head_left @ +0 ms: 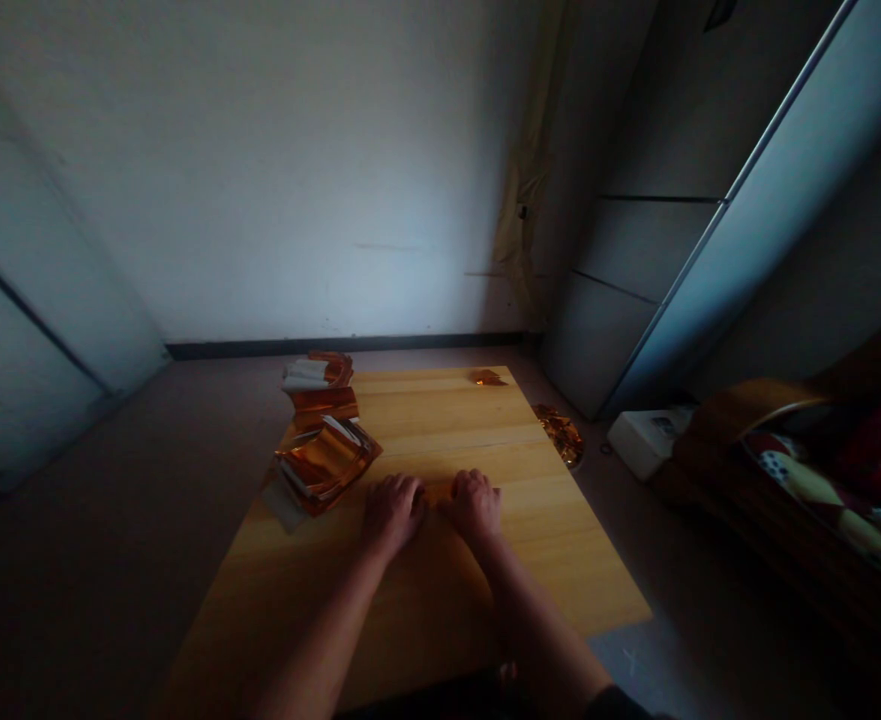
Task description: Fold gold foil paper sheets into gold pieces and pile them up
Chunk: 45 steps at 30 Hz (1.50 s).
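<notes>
Head view: left hand [393, 512] and right hand [476, 504] are pinching foil [438, 495], apparently steadying it; sheets [327, 462] are lining the left edge of the table [560, 560].

On the table [560, 540], stacked sheets [327, 460] lie left of the hands [393, 512], a scrap [489, 378] near the far right corner.

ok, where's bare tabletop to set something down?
Two patches on the table: right of the right hand, out to the right edge; and ahead of it and the left hand, between the copper sheets and the small copper piece. Crowded: far left, under the sheets, and between the hands, around something orange.
</notes>
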Available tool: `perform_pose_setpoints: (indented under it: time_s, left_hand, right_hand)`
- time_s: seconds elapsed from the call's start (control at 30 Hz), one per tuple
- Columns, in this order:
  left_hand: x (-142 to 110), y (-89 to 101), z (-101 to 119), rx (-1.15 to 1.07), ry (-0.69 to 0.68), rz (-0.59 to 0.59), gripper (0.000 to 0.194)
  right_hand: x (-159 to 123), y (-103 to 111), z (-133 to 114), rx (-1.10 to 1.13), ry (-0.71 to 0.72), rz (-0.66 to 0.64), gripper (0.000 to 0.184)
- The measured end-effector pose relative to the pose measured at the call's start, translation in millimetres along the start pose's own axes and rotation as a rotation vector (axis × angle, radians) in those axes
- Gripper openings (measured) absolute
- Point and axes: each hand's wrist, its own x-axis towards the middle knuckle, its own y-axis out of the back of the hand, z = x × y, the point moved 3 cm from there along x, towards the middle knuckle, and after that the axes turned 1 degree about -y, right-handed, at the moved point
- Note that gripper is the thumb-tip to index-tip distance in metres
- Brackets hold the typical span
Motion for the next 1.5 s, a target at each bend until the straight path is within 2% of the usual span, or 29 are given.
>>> perform_pose_setpoints:
  time_s: [0.1,0.43,0.57,0.7,0.87,1.07,1.17,1.37,1.5]
  left_hand:
    - [-1,0.6,-2,-0.022,-0.004,-0.01,0.014]
    - [-4,2.7,-9,-0.06,-0.027,-0.084,0.027]
    - [-6,1.5,-7,-0.066,-0.047,-0.043,0.023]
    - [-9,-2.8,-8,-0.09,-0.072,0.011,0.025]
    - [-10,-5.6,-11,-0.073,-0.077,0.075,0.035]
    - [-13,4.4,-8,-0.068,-0.086,0.156,0.025]
    - [-15,9.2,-4,-0.068,-0.115,0.146,0.012]
    - [-18,11.8,1,-0.11,-0.203,0.076,0.012]
    - [-19,11.8,1,-0.144,-0.214,0.081,0.009]
  right_hand:
    - [4,-1,5,0.025,-0.01,-0.022,0.013]
    - [12,-1,12,0.054,-0.016,-0.087,0.02]
    - [8,-4,13,0.047,0.024,-0.015,0.022]
    - [3,-3,13,0.057,0.096,0.01,0.038]
    - [2,-1,14,0.058,0.104,-0.005,0.032]
    - [0,-9,18,0.145,0.158,0.079,0.022]
    - [-1,-12,22,0.169,0.197,0.116,0.021]
    - [0,-9,30,0.167,0.324,0.065,0.018]
    - [1,-6,39,0.216,0.43,0.054,0.014]
